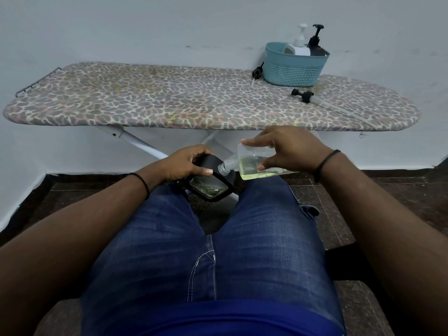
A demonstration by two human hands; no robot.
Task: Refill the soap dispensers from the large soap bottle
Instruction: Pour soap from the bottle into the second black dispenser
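Behind the knees stands an ironing board point(169, 103) bearing a blue basket point(294, 69); over the lap, left hand point(184, 163) grips a dark dispenser point(211, 185); right hand point(288, 149) grasps the tilted clear soap bottle point(247, 166), its neck at the dispenser's mouth.

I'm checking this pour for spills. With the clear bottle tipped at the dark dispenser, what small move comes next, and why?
Probably a slight further tip of the clear soap bottle by the right hand. Its open neck sits at the top of the dark dispenser, which the left hand grips, yet the yellowish soap pools low in the body, seemingly short of the neck. No stream can be seen.
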